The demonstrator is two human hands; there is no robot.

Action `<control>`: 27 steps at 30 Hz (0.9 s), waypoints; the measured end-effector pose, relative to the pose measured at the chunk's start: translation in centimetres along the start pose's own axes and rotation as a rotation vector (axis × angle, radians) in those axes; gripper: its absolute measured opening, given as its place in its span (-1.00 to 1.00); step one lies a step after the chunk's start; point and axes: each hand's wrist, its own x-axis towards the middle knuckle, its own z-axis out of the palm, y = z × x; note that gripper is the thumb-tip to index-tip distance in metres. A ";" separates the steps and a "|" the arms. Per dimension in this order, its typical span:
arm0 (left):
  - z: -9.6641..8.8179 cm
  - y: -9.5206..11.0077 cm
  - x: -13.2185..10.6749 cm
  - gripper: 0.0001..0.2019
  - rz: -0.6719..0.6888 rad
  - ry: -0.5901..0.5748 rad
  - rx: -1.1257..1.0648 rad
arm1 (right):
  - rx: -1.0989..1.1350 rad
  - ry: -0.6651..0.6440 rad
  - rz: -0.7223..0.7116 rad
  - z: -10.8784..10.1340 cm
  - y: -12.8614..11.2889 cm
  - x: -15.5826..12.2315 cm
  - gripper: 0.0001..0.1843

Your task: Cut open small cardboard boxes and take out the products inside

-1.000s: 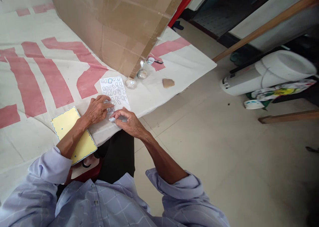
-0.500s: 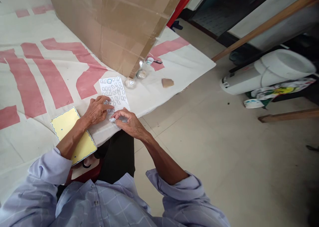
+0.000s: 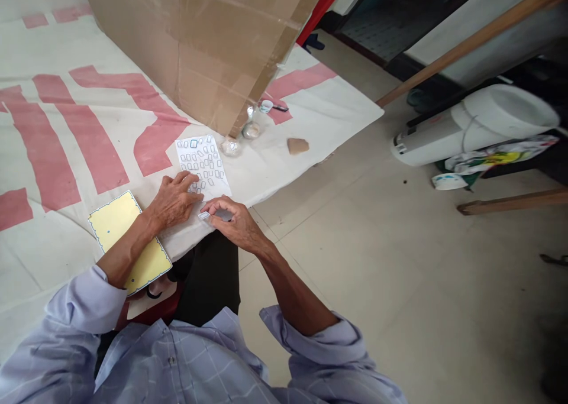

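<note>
Little has shifted: the right hand (image 3: pixel 233 220) still pinches a small sticker (image 3: pixel 204 215); the left hand (image 3: pixel 174 202), fingers spread, presses the sticker sheet (image 3: pixel 205 155).

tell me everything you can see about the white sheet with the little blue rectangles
The white sheet looks like thin paper, printed with rows of small blue-outlined rounded rectangles; one near its far left corner is bolder blue. It lies flat on the red-and-white cloth, close to the cloth's near edge. The left hand presses its near end; the right hand pinches a small blue-edged piece just off its near edge.
</note>
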 end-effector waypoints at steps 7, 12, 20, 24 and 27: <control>-0.3 0.8 -0.4 -0.52 0.006 -0.046 0.102 | 0.212 0.214 0.103 -0.2 0.2 -0.8 -0.84; -0.4 0.1 -0.2 -0.49 -0.073 -0.001 -0.111 | 0.486 0.224 0.202 0.6 -0.5 -1.3 -0.75; -5.2 3.1 -2.0 -0.68 -0.253 0.288 -0.933 | 0.591 0.160 0.146 1.3 -3.5 -2.1 -0.70; -7.0 5.5 -3.6 -0.58 -0.359 0.123 -1.343 | 0.568 0.127 0.093 1.9 -4.3 -2.2 -0.72; -7.5 6.3 -4.2 -0.55 -0.411 0.145 -1.432 | 0.585 0.073 0.064 2.2 -4.6 -2.4 -0.70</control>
